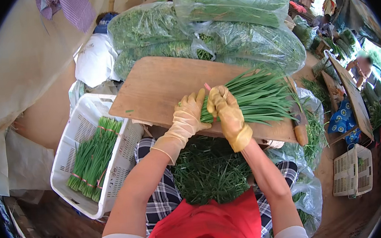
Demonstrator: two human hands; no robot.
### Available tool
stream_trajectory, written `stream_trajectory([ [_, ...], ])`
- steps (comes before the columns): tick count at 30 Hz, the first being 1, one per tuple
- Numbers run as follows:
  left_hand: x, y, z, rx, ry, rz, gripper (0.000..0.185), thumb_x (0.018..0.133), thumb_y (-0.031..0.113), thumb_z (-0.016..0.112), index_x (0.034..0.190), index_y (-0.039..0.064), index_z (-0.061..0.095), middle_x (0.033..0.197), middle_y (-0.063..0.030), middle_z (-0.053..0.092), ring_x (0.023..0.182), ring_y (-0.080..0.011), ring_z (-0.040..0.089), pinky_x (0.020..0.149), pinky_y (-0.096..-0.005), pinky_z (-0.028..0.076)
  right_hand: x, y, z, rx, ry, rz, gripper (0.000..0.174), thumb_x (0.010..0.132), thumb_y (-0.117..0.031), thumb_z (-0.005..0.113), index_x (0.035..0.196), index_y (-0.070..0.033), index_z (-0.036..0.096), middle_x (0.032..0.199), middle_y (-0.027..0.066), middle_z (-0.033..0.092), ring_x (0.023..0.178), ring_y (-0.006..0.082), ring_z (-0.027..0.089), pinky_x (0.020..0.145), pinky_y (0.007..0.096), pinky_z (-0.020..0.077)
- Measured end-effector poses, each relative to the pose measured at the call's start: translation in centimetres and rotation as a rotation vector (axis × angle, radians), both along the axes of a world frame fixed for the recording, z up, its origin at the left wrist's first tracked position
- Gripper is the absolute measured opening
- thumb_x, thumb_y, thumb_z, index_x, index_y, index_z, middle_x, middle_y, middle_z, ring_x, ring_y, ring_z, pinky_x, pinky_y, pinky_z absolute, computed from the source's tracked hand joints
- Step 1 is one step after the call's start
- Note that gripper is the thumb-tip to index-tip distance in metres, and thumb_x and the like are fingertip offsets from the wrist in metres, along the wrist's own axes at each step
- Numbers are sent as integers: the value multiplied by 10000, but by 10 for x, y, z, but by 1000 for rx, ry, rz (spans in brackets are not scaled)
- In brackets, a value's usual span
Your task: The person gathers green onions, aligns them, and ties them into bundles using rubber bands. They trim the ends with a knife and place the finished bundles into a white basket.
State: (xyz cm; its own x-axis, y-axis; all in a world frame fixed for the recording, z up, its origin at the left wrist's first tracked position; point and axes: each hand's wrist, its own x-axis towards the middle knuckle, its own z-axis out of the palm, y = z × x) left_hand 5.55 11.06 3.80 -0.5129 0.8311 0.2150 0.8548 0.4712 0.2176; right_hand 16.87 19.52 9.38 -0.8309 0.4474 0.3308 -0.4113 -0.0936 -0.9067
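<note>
A bunch of long green leaves, like garlic chives (260, 96), lies on a wooden board (159, 84), its leafy ends towards the right. My left hand (188, 114), in a yellowish rubber glove, rests around the stem end, its fingers extended. My right hand (224, 110), gloved alike, has curled fingers on a pink band (207, 86) at the bunch; part of the band is hidden beneath the hand. A knife with a wooden handle (300, 135) lies at the board's right end. Loose green leaves (212, 168) fill my lap, over a red apron (211, 223).
A white plastic crate (57, 180) at the left holds banded bunches (93, 159). Plastic bags of greens (231, 5) are stacked behind the board. Another crate (345, 176) stands on the right floor. A co-worker (361, 68) sits beyond a second board (351, 96).
</note>
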Motion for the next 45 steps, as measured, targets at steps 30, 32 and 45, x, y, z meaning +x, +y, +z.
stream_trajectory([
  [30,24,34,-12,-61,244,-142,904,706,416,743,1466,170,318,1252,-210,500,1111,-366,500,1024,-610,310,78,-85,-73,273,-241,-366,205,1008,-169,449,831,-67,457,732,-3,394,655,100,344,624,245,296],
  [32,26,40,-22,-33,301,-88,773,778,372,669,1455,177,351,1237,-210,518,1097,-361,511,1022,-604,313,83,-83,-78,354,-313,-322,193,1017,-166,437,855,-65,462,766,7,429,693,105,379,672,256,339],
  [45,99,-26,-29,544,223,41,498,893,257,462,1338,44,522,1463,-187,394,1396,-355,299,1126,-491,240,48,42,-5,1080,-506,-223,855,776,-120,764,1487,-69,292,1501,122,373,1381,264,352,1158,405,226],
])
